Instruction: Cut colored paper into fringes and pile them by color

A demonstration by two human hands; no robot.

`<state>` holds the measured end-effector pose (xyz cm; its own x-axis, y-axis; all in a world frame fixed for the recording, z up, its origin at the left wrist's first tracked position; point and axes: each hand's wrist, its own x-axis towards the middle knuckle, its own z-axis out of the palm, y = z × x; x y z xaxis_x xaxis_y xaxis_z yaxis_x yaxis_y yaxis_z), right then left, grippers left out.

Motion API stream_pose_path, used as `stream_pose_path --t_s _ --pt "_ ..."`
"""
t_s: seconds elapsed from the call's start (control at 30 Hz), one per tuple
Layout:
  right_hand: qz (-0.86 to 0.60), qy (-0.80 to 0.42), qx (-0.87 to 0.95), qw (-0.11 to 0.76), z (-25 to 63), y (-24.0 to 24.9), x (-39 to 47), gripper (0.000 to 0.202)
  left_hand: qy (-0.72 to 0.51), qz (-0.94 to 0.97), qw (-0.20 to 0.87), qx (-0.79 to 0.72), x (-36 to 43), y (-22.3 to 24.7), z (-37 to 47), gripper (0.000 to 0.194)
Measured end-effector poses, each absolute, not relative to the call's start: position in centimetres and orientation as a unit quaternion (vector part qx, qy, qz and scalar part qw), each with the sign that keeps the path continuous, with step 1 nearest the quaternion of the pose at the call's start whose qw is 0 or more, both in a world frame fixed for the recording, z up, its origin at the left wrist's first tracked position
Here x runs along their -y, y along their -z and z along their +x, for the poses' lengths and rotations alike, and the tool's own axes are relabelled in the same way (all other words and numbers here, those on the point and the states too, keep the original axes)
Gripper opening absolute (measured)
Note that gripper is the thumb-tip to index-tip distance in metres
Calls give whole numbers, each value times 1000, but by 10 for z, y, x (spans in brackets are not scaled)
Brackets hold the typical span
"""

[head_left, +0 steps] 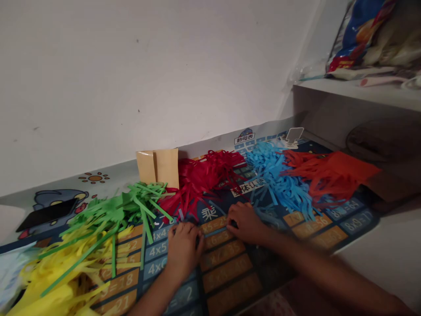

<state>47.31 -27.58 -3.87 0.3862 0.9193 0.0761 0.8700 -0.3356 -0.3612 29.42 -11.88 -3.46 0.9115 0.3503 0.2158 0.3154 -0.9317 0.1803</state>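
My left hand rests low over the printed table mat, fingers curled and closed. A pale bluish strip shows just beyond its fingertips. Opposite it, my right hand is also closed; whatever either hand may hold is hidden. Nearest to my left hand lie green paper strips and a heap of crimson paper strips. Light blue paper strips spread beyond my right hand, overlapped by orange-red fringed paper. Yellow fringed paper fills the lower left.
A folded tan paper or card piece stands against the wall behind the strips. A black phone lies at the left. At the right back are a small white stand and a shelf with bagged goods.
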Motion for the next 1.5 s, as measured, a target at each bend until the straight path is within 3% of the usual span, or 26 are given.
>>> stream_pose_path --t_s 0.07,0.17,0.3,0.37,0.5,0.57,0.63,0.73,0.83,0.97,1.13,1.4,1.5 --pt "-788 -36 595 153 473 36 275 9 -127 982 44 -132 121 34 296 12" --pt "-692 44 711 118 476 36 278 7 -144 989 5 -29 125 36 296 31" --pt "-614 89 782 65 481 39 274 16 -142 990 -12 8 131 43 309 13" --pt "-620 90 777 63 480 39 269 17 -151 988 -17 6 132 47 320 10" --pt "-699 26 710 88 461 23 273 12 -218 976 -21 19 134 41 322 20" --pt "-722 -34 677 142 444 6 287 10 -269 962 18 54 138 25 306 25" --pt "-709 -126 641 265 426 -12 301 13 -311 943 54 105 145 5 284 29" --pt "-599 -383 533 458 411 -26 311 24 -298 941 51 148 153 -24 257 33" --pt "-507 -544 375 554 402 -21 306 30 -310 937 78 140 157 -35 248 31" --pt "-470 -512 264 669 380 -3 298 30 -378 913 148 37 166 -25 248 16" --pt "-419 -470 155 761 358 11 294 35 -390 885 240 -81 186 -9 249 22" --pt "-422 -418 180 784 355 16 295 27 -369 862 339 -78 189 -4 251 21" --pt "-515 -368 288 719 381 9 291 19 -367 850 361 -113 180 7 251 19"
